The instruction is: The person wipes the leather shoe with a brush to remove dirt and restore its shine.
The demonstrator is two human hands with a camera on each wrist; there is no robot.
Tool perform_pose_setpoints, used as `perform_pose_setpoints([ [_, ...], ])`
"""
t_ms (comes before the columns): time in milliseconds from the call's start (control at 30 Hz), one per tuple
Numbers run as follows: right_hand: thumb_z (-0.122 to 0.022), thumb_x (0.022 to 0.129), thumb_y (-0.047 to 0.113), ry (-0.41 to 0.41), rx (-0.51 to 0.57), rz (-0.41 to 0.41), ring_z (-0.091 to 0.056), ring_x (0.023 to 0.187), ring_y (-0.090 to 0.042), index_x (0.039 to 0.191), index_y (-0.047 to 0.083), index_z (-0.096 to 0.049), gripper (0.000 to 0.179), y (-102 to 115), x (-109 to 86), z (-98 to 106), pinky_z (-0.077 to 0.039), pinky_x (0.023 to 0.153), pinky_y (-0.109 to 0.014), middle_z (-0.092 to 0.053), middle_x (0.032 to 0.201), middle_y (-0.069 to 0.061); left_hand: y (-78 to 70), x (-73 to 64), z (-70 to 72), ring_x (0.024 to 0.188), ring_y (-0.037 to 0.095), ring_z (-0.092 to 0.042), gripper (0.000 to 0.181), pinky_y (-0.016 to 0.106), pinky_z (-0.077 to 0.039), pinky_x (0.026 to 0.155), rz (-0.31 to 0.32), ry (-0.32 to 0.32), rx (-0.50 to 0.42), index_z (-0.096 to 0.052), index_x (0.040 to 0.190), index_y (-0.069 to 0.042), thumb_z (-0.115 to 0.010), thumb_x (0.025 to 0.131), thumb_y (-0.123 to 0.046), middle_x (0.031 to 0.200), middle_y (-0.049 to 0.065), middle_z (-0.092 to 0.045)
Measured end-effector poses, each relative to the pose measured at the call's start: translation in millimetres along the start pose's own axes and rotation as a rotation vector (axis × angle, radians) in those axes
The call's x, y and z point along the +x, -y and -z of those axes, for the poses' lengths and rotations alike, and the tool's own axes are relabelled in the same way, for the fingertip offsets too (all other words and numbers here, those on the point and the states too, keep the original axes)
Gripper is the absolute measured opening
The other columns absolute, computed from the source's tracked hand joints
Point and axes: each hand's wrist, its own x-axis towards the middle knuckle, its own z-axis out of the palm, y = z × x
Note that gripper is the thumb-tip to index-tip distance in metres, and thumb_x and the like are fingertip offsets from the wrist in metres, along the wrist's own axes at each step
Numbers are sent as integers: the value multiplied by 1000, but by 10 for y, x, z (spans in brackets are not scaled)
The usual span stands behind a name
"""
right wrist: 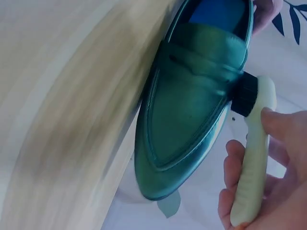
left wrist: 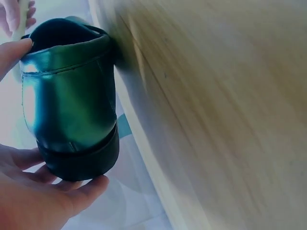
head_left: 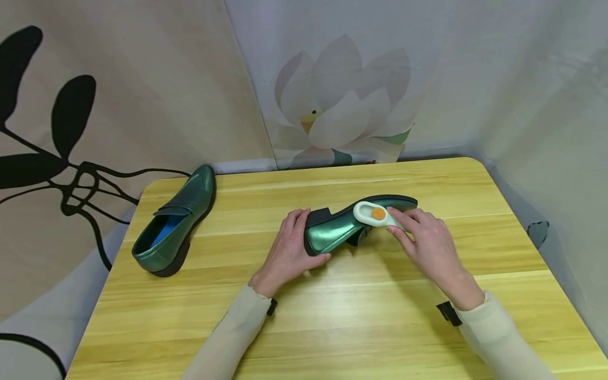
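Observation:
A metallic green loafer (head_left: 332,233) lies tipped on its side, black sole facing away and toe to the right. My left hand (head_left: 291,250) grips its heel; in the left wrist view, thumb and fingers span the heel (left wrist: 72,108) from collar to sole. In my right hand (head_left: 429,243) is a small white brush (head_left: 363,212) with an orange spot, pinched by the handle. The right wrist view shows its dark bristles (right wrist: 245,93) against the side of the loafer's upper, near the strap. A blue insole (right wrist: 218,17) shows inside.
A second green loafer (head_left: 195,199) stands upright at the table's left edge, toe pointing away. The wooden table (head_left: 190,327) ends at a printed curtain (head_left: 347,95) behind. A dark wrist strap (head_left: 448,313) shows at the right sleeve.

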Motion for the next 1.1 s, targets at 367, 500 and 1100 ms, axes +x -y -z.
perform_pose_setpoints([
  [367, -48, 107, 50, -10, 49, 195, -63, 86, -32, 133, 13, -71, 51, 151, 59, -178, -44, 67, -45, -68, 100, -10, 1, 9, -9, 130, 36, -47, 106, 49, -46, 107, 5, -16, -8, -41, 153, 1, -91, 72, -43, 148, 20, -42],
  [500, -36, 108, 56, 18, 59, 254, -63, 85, -29, 132, 15, -72, 60, 257, 68, -247, -45, 70, -45, -68, 99, -7, -1, 8, -11, 132, 37, -46, 107, 49, -44, 109, 3, -15, -12, -40, 153, 2, -92, 71, -43, 148, 21, -43],
  [1100, -82, 86, 14, 39, 58, 110, -60, 88, -31, 137, 13, -69, 53, -90, 11, -15, -40, 71, -41, -67, 103, -10, 46, -8, -5, 133, 35, -45, 107, 50, -46, 107, 51, 22, -39, -37, 156, -1, -91, 73, -43, 151, 19, -40],
])
